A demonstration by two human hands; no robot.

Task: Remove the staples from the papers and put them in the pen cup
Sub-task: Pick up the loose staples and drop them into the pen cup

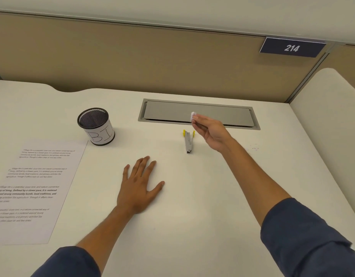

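A black mesh pen cup [95,125] with a white paper label stands upright at the back left of the desk. Printed papers [35,188] lie flat at the left edge. A grey staple remover with yellow grips [189,141] lies in the middle of the desk. My right hand [211,132] hovers just right of and above it, its fingertips pinched on a small white scrap [192,116]. My left hand [139,184] rests flat on the desk, palm down, fingers spread, holding nothing.
A grey cable hatch [222,114] is set into the white desk [192,216] behind the staple remover. A beige partition runs along the back, with a sign reading 214 [292,47]. Tiny specks [253,147] lie on the desk at the right.
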